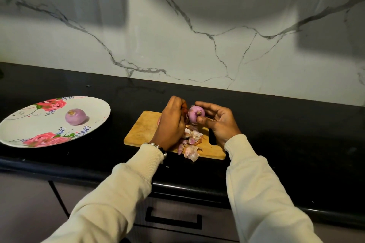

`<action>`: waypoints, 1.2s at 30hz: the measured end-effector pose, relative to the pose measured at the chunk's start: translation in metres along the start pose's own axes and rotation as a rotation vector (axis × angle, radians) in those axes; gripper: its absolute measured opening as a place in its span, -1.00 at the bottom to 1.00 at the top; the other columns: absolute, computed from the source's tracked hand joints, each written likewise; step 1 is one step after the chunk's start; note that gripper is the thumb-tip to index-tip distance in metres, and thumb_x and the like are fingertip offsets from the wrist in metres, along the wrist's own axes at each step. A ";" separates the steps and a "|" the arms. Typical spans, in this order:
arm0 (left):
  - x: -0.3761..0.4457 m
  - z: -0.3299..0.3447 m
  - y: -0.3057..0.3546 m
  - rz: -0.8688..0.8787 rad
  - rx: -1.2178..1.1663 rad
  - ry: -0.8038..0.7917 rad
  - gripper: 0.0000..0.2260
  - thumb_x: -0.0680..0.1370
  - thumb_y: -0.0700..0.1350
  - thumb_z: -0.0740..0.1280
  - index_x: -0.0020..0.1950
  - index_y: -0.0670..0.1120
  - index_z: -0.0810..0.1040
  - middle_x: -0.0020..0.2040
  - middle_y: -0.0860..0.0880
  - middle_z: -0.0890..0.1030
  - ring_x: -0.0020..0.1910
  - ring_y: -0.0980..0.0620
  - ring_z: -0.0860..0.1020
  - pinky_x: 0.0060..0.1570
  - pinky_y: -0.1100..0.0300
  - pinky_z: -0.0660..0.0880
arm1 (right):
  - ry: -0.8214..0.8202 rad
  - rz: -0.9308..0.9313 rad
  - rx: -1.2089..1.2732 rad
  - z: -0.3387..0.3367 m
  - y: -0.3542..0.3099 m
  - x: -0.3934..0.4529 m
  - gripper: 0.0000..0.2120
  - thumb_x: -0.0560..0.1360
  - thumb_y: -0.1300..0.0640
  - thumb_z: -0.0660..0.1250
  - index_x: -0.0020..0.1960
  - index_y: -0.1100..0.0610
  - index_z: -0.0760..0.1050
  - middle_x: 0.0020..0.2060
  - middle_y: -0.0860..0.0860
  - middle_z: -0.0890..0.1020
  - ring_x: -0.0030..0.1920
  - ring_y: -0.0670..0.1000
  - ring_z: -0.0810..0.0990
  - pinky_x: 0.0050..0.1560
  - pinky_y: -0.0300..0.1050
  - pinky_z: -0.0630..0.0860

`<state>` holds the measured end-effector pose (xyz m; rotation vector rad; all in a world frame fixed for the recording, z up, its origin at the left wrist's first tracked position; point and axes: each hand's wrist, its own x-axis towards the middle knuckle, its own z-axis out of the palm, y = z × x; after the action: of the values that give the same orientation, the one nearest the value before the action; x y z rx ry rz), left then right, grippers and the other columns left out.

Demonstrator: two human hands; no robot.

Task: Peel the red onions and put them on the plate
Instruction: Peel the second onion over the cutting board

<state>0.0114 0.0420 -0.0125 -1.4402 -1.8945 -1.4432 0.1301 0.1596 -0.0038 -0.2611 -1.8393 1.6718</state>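
Cream ribbed sleeves point(262, 189) reach in from below, a beaded bracelet point(159, 147) on the left wrist. Right hand point(219, 122) cups a partly peeled red onion point(196, 113) above the board, thumb and curled fingers round it. Left hand point(172, 122), knuckles up, fingers bent in against the onion's left side, pinching at a scrap of reddish skin point(184, 110). Beneath: rectangular wooden chopping board point(144, 130), scuffed, littered with papery pink-white peelings point(191, 145). Left, well apart: oval white plate with pink rose print point(94, 104), one smooth peeled purple onion point(75, 117) resting on it. Glossy black stone countertop point(286, 124); white marble-veined backsplash point(197, 35); dark drawer handle point(173, 221) below the edge.
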 end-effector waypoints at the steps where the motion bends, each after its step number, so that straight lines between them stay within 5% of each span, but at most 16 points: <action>1: 0.000 0.000 0.000 -0.023 0.000 0.009 -0.80 0.45 -0.45 0.19 -0.07 -0.18 0.43 -0.13 -0.05 0.42 -0.20 0.11 0.36 -0.21 0.45 0.30 | 0.005 -0.002 -0.009 0.000 0.000 0.000 -0.56 0.41 0.48 0.42 0.25 0.22 0.56 0.10 0.04 0.69 0.15 -0.01 0.66 0.17 -0.10 0.60; 10: -0.002 -0.004 0.002 -0.009 -0.015 0.024 -0.85 0.54 -0.16 0.41 0.07 -0.18 0.62 -0.04 -0.03 0.58 -0.17 0.14 0.51 -0.13 0.54 0.37 | 0.019 0.002 0.013 -0.001 -0.001 0.000 -0.55 0.41 0.51 0.40 0.24 0.20 0.58 0.11 0.06 0.69 0.15 0.01 0.67 0.11 -0.08 0.62; 16: -0.003 -0.006 0.001 0.024 0.034 0.044 -0.89 0.51 -0.23 0.42 0.02 -0.15 0.69 -0.10 -0.06 0.66 -0.15 0.10 0.57 -0.07 0.20 0.54 | 0.027 0.000 -0.010 -0.002 0.001 0.000 -0.56 0.41 0.50 0.42 0.23 0.19 0.58 0.09 0.01 0.70 0.13 -0.03 0.67 0.04 -0.18 0.61; 21: -0.002 -0.008 0.006 -0.020 -0.011 0.070 -0.78 0.54 -0.28 0.37 0.18 -0.16 0.62 0.03 -0.07 0.66 -0.04 0.07 0.61 0.02 0.30 0.51 | 0.067 -0.001 0.063 -0.001 0.002 0.002 -0.59 0.44 0.47 0.40 0.24 0.21 0.57 0.11 0.10 0.69 0.15 0.04 0.67 0.08 -0.11 0.62; 26: -0.002 -0.007 0.006 0.007 0.022 0.060 -0.82 0.55 -0.27 0.36 0.13 -0.17 0.64 0.00 -0.08 0.66 -0.03 0.07 0.59 0.00 0.49 0.38 | 0.091 -0.015 0.181 -0.003 0.003 0.003 -0.66 0.49 0.42 0.36 0.18 0.13 0.59 0.12 0.11 0.67 0.19 0.11 0.64 0.15 -0.04 0.60; 36: -0.003 -0.002 0.002 0.045 0.108 -0.075 -0.81 0.61 -0.21 0.29 0.16 -0.17 0.63 -0.01 -0.10 0.56 -0.08 0.04 0.52 -0.09 0.27 0.40 | 0.163 -0.016 0.361 -0.005 0.004 0.007 -0.71 0.56 0.45 0.22 0.22 0.27 0.52 0.07 0.12 0.65 0.07 0.06 0.66 0.02 -0.16 0.63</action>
<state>0.0138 0.0390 -0.0127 -1.4949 -1.9404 -1.2637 0.1259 0.1682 -0.0053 -0.2201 -1.3882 1.8741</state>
